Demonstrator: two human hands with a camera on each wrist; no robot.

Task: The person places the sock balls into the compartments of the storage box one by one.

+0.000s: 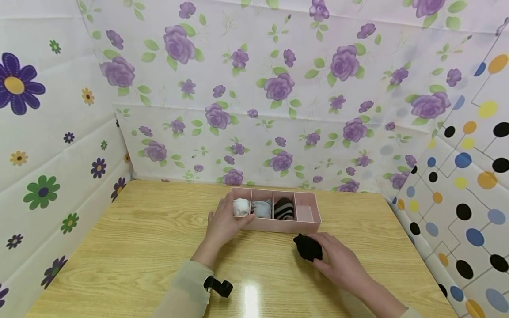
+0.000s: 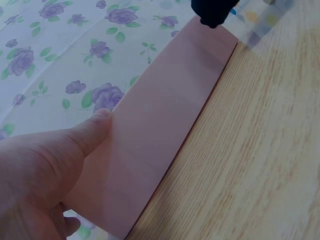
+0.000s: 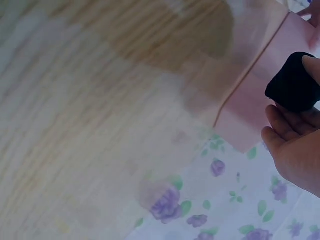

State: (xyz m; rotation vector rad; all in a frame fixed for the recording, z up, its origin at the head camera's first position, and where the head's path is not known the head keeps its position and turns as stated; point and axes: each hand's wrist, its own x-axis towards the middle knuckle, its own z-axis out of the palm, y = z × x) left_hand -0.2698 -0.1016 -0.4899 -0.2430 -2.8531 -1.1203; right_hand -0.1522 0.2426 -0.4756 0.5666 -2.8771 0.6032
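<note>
Flowered sheeting walls in a pale wooden counter (image 1: 139,247), and both hands work near its far middle. The left hand (image 1: 222,225) lies against the left end of a pink divided tray (image 1: 314,223), thumb along the near wall and fingers curled over the rim by the first compartment, a hold that looks meant to keep the light tray from sliding. The right hand (image 1: 338,260) rests on the counter just in front of the tray's right end, fingers bent round a balled black sock (image 1: 307,247), which sits on the wood close to the tray wall without being in it. Inside the tray, going left to right, sit a white sock roll (image 1: 240,206), a grey-blue sock roll (image 1: 261,208) and a black-and-white striped roll (image 1: 284,209), each in its own compartment; the last compartment (image 1: 304,213) on the right holds nothing. A black wrist strap clip (image 1: 218,286) shows on the left sleeve.
</note>
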